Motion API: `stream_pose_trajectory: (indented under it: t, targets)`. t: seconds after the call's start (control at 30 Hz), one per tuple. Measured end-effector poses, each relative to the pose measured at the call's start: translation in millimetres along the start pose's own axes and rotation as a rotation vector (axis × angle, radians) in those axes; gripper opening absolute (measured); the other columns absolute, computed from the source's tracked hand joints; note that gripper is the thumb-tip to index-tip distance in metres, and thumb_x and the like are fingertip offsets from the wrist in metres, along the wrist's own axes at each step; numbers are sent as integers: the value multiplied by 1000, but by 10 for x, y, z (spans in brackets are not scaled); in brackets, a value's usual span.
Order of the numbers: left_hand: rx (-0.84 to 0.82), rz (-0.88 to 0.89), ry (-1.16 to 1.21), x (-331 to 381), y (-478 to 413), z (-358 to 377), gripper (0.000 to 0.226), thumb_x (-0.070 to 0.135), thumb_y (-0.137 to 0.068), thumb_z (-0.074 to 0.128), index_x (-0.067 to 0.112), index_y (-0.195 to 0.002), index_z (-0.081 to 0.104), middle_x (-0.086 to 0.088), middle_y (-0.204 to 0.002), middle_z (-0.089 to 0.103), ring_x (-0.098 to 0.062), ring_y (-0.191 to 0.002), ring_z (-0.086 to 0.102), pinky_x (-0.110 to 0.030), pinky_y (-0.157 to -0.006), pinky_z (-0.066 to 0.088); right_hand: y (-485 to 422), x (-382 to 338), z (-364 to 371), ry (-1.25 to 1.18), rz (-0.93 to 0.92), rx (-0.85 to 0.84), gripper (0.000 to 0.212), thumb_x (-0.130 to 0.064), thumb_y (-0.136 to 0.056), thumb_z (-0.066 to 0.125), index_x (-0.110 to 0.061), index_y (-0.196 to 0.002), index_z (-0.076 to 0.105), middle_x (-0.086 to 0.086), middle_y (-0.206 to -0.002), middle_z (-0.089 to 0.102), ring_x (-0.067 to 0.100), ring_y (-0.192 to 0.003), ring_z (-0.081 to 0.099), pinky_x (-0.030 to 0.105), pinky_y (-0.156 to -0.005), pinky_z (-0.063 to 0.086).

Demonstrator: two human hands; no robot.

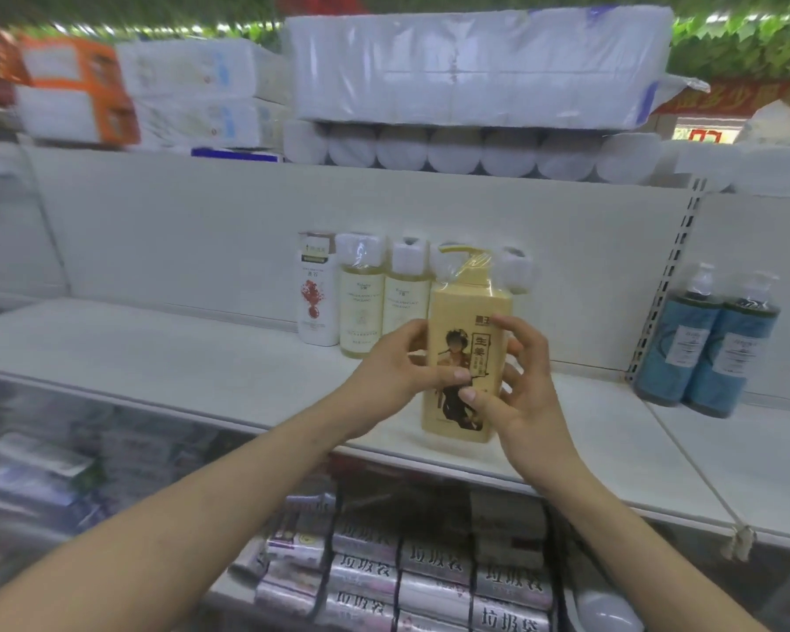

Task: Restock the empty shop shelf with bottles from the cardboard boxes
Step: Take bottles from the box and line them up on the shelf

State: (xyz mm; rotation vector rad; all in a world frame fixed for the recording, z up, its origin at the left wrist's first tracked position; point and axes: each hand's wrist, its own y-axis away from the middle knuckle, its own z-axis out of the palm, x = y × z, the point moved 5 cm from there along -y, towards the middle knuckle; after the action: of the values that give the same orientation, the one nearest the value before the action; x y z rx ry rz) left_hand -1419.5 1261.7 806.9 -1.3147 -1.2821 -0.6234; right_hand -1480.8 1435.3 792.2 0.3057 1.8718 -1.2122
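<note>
A tall yellow pump bottle (468,321) with a dark figure on its label stands upright near the front edge of the white shelf (179,358). My left hand (393,371) grips its left side and my right hand (516,394) wraps its right side, thumb on the label. Behind it, against the back panel, stand a white bottle with a red print (316,294) and two pale yellow bottles (384,303) with plastic-wrapped caps. Another wrapped white cap (514,269) shows behind the held bottle. No cardboard box is in view.
Two blue pump bottles (708,339) stand on the adjoining shelf to the right, past a slotted upright (666,285). Packs of toilet paper (475,66) fill the top shelf. Grey packets (434,572) lie on the shelf below. The shelf's left half is bare.
</note>
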Motion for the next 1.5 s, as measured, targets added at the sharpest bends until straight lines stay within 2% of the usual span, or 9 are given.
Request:
stream_pose_trajectory:
  t: [0.17, 0.3, 0.43, 0.63, 0.9, 1.0, 1.1, 1.23, 1.5]
  targets:
    - [125, -28, 2, -150, 212, -809, 67, 42, -71, 97, 28, -129, 68, 9, -122, 78, -19, -111, 77, -52, -98, 63, -215, -19, 646, 31, -3, -85, 76, 0, -92, 78, -41, -144, 41, -30, -144, 50, 0, -130, 60, 19, -93, 57]
    - [170, -26, 8, -336, 261, -1614, 61, 33, -74, 98, 27, -126, 68, 9, -123, 78, -17, -111, 76, -48, -97, 62, -441, 11, 1115, 145, 19, -109, 61, -20, -96, 79, -46, -139, 45, -18, -150, 49, -4, -136, 54, 10, -99, 50]
    - [168, -61, -57, -618, 218, -2449, 58, 28, -76, 97, 28, -126, 67, 12, -120, 78, -13, -109, 76, -44, -97, 62, -622, 129, 1729, 279, 59, -112, 50, -24, -99, 74, -55, -129, 49, -28, -140, 52, -8, -131, 53, 8, -97, 49]
    - [137, -89, -47, -1119, -78, -3247, 56, 30, -77, 96, 33, -123, 66, 18, -117, 77, -4, -104, 76, -45, -97, 63, -998, 293, 2490, 482, 93, -119, 37, -28, -101, 71, -42, -134, 61, -26, -129, 62, -11, -120, 58, 11, -97, 49]
    - [37, 17, -130, -1279, -417, -3402, 59, 38, -81, 93, 38, -128, 58, 20, -121, 74, -4, -109, 74, -39, -96, 63, -1277, 508, 3015, 599, 284, -42, 45, -33, -95, 79, -26, -133, 57, -9, -116, 65, 4, -95, 67, 18, -73, 53]
    - [43, 125, -194, -1248, -393, -3430, 97, 34, -80, 95, 52, -151, 31, 28, -132, 58, 2, -117, 66, -20, -85, 61, -1283, 584, 3099, 630, 296, -18, 45, -34, -94, 80, -29, -125, 48, -13, -110, 62, 4, -88, 68, 21, -68, 56]
    - [75, 318, -466, -1169, -349, -3513, 132, 27, -79, 95, 60, -163, -1, 29, -134, 43, 6, -114, 60, -24, -79, 62, -1265, 671, 3142, 672, 271, 19, 47, -33, -90, 83, -30, -113, 42, -12, -109, 60, 3, -82, 67, 29, -69, 61]
    - [26, 463, -647, -1096, -380, -3522, 125, 21, -84, 91, 60, -164, 4, 15, -135, 41, -5, -109, 59, -39, -81, 65, -1292, 773, 3201, 719, 276, 45, 47, -31, -87, 85, -28, -104, 42, -8, -109, 60, 11, -81, 66, 38, -70, 61]
    - [28, 394, -618, -1206, -667, -3523, 122, 15, -86, 88, 62, -163, 6, 10, -134, 40, -14, -104, 61, -43, -87, 62, -1607, 926, 3193, 795, 335, 48, 39, -24, -87, 84, -24, -87, 46, -3, -96, 64, 18, -85, 63, 34, -65, 51]
